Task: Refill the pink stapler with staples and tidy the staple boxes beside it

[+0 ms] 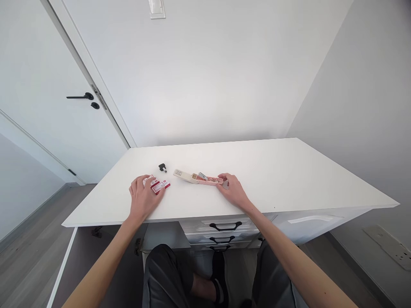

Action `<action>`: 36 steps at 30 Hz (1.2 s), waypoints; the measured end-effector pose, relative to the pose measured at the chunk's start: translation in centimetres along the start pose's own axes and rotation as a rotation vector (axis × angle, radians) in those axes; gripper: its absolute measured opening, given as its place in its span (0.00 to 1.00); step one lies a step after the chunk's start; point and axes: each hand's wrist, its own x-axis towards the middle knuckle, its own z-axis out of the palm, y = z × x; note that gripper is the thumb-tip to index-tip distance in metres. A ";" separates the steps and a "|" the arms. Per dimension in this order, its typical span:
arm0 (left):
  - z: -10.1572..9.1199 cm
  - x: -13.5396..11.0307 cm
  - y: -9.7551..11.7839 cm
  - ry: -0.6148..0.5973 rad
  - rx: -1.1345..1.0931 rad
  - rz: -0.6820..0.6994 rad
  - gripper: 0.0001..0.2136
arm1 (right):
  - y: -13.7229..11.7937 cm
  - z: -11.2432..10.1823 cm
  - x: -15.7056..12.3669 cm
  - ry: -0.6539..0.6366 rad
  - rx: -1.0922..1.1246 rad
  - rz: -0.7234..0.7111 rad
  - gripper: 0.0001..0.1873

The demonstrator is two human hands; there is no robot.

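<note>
An opened pink and cream stapler (195, 177) lies flat on the white table (276, 171), its staple channel exposed. My right hand (233, 190) holds its near end, fingers pinched around it. My left hand (143, 196) rests on the table with its fingers curled over a small red and white staple box (159, 186), which pokes out from under the fingertips. A small black staple remover (162, 167) sits just beyond the box, touched by neither hand.
White drawers with black handles (225, 226) stand under the table, in front of my knees. A white door with a black handle (80, 97) is at the left. Walls close off the back and right.
</note>
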 end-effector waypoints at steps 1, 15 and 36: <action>-0.2 -0.1 -0.5 -0.022 0.010 -0.001 0.20 | 0.1 0.0 0.0 0.002 0.002 -0.004 0.17; 0.1 -1.5 -0.3 -0.090 -0.078 0.157 0.19 | -0.3 0.0 0.0 0.081 0.093 0.059 0.19; 0.5 -1.4 9.1 -0.350 -1.071 -0.240 0.26 | -0.8 -1.1 -1.3 0.375 0.430 0.239 0.15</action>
